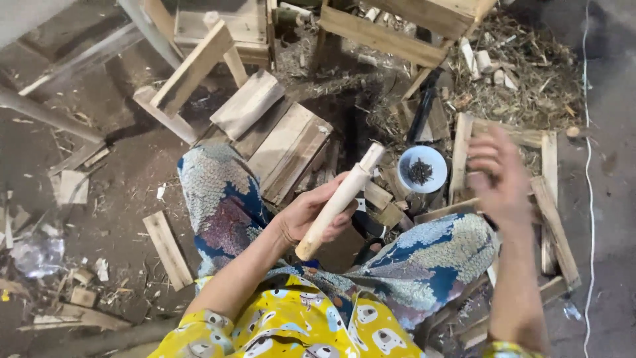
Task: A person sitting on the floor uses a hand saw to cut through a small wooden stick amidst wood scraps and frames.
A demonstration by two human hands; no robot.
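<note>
Left hand [310,215] gripped the pale wooden peg [339,201] near its lower end, fingers [341,213] wrapped around it, peg tilted up-right above the lap. Right hand [498,179] was raised, blurred, fingers spread, holding nothing, just beside the small bowl [422,169] of dark bits.

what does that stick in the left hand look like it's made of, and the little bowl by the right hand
Stick: pale bare wood, it seems, rounded and unpainted with a matte surface. Bowl: probably plastic or enamelled metal, smooth white rim, bluish inside; the picture leaves that open.

One wooden peg [339,202], one bowl [424,169] (small dark nails inside), two hands [311,212] [500,176].
</note>
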